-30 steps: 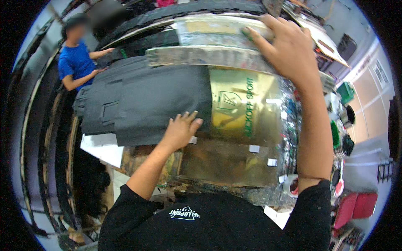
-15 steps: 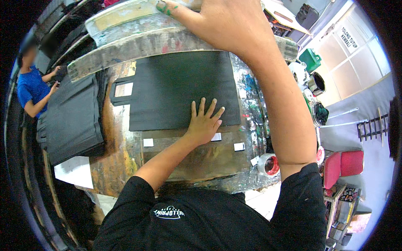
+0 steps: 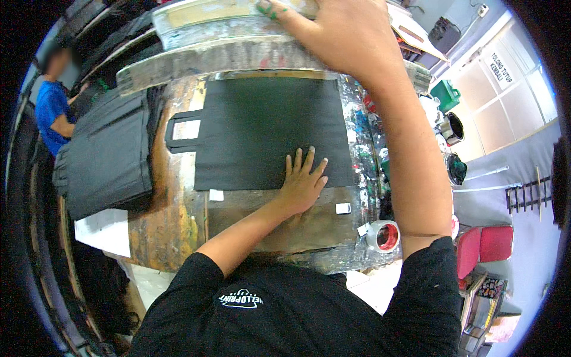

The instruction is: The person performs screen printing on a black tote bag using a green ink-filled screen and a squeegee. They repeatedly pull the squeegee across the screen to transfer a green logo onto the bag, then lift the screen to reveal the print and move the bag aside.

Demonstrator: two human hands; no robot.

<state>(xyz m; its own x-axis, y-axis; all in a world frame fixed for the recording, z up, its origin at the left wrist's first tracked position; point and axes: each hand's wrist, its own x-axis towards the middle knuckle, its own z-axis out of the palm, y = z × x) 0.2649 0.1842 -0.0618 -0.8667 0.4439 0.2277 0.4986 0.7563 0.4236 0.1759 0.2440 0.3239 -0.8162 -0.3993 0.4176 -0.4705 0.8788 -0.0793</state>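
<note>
Black handled bag [image 3: 262,128] lies flat on the worktop [image 3: 169,232]. The left hand [image 3: 302,185] rests with spread fingers across its near edge; well apart, the right hand [image 3: 351,38] is at the stained frame [image 3: 220,64] beyond, its grip impossible to tell.

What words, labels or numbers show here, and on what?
I won't copy wording, only say where it stands.
Black shirt: white lettering with an emblem.
White sign at right: two rows of dark lettering.
Dark cloth at upper left: green marks, too blurred to read.
Black bag at centre: none visible.
</note>
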